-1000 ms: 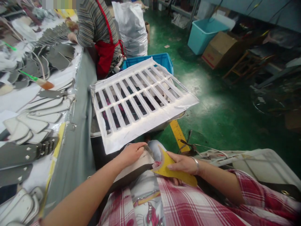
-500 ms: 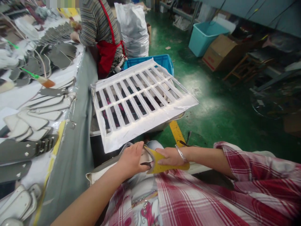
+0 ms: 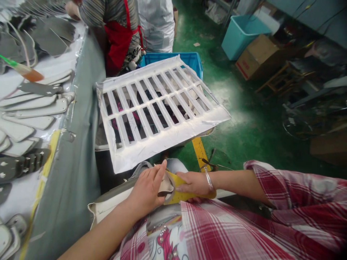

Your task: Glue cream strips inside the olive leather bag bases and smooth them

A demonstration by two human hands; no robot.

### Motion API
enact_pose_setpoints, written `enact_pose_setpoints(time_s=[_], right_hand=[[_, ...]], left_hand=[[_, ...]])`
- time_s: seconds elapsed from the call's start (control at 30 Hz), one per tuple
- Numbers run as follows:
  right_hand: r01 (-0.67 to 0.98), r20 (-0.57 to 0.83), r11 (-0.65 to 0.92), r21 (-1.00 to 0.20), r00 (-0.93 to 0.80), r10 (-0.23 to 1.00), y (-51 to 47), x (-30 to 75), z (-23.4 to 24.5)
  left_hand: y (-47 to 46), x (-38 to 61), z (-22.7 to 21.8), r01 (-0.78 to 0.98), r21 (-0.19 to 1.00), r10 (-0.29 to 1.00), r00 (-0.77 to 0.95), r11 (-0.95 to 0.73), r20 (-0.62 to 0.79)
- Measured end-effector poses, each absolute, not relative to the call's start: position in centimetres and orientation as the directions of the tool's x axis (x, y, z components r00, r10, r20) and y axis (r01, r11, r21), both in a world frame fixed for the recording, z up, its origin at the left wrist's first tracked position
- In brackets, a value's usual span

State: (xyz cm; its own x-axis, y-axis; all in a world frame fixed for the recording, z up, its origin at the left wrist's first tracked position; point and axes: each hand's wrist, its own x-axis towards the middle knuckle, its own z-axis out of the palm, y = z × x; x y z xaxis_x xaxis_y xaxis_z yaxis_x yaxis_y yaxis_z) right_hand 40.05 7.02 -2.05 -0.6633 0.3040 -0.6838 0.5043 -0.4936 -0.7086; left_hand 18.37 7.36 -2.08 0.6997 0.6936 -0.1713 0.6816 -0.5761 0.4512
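Observation:
My left hand [image 3: 146, 186] lies over a curled white-lined edge [image 3: 166, 186], its thumb and fingers closed around it. My right hand [image 3: 193, 182], with a silver bangle on the wrist, grips a curved yellow sheet-like piece [image 3: 176, 196] with a grey edge. The yellow piece and the curled edge meet between my hands, in front of my plaid shirt. A cream-white and grey leather-like piece [image 3: 105, 211] reaches out to the left beneath my left forearm. Whether it joins the curled edge is hidden by my hand.
A white slatted rack [image 3: 162, 104] rests over a bin just ahead. At left, a table [image 3: 73, 173] bears grey and white cut pieces [image 3: 40, 108] and an orange-tipped brush [image 3: 29, 72]. A person in a red apron [image 3: 119, 39] stands beyond. A turquoise tub [image 3: 238, 36] and carton [image 3: 257, 54] stand right.
The view has shifted, so the table and rack sit farther left and higher. My left hand's fingers have shifted slightly on the curled edge; my right hand keeps its hold on the yellow piece.

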Motion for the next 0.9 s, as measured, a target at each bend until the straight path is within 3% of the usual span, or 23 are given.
enact_pose_setpoints(time_s=[0.23, 0.43, 0.57, 0.67, 0.73, 0.83, 0.9], right_hand=[[0.432, -0.665, -0.563, -0.705, -0.677, 0.314, 6.5, 39.4, -3.2], [0.503, -0.580, -0.318, -0.804, -0.543, 0.607, 5.8, 38.4, -4.0], [0.534, -0.650, -0.403, -0.744, -0.437, 0.621, 5.0, 36.8, -4.1], [0.533, -0.635, -0.430, -0.729, -0.291, 0.716, 4.4, 35.8, -3.9], [0.463, -0.672, -0.520, -0.718, -0.264, 0.692, 3.8, 35.9, -3.7], [0.247, -0.743, -0.721, -0.648, -0.411, 0.527, 2.9, 37.7, -2.7], [0.063, -0.691, -0.728, -0.683, -0.379, 0.616, 2.6, 39.0, -1.7]], left_hand=[[7.8, 17.3, -2.3, 0.626, 0.493, 0.639, 0.750, -0.605, -0.168], [7.8, 16.5, -2.3, 0.614, 0.483, 0.623, 0.764, -0.624, -0.167], [8.0, 16.4, -2.3, 0.635, 0.472, 0.658, 0.740, -0.612, -0.143], [7.9, 16.5, -2.2, 0.652, 0.467, 0.682, 0.719, -0.597, -0.134], [7.5, 16.7, -2.2, 0.656, 0.456, 0.684, 0.718, -0.601, -0.131], [6.9, 16.8, -2.1, 0.676, 0.398, 0.687, 0.713, -0.620, -0.139], [6.5, 16.8, -2.0, 0.694, 0.352, 0.695, 0.704, -0.628, -0.147]])
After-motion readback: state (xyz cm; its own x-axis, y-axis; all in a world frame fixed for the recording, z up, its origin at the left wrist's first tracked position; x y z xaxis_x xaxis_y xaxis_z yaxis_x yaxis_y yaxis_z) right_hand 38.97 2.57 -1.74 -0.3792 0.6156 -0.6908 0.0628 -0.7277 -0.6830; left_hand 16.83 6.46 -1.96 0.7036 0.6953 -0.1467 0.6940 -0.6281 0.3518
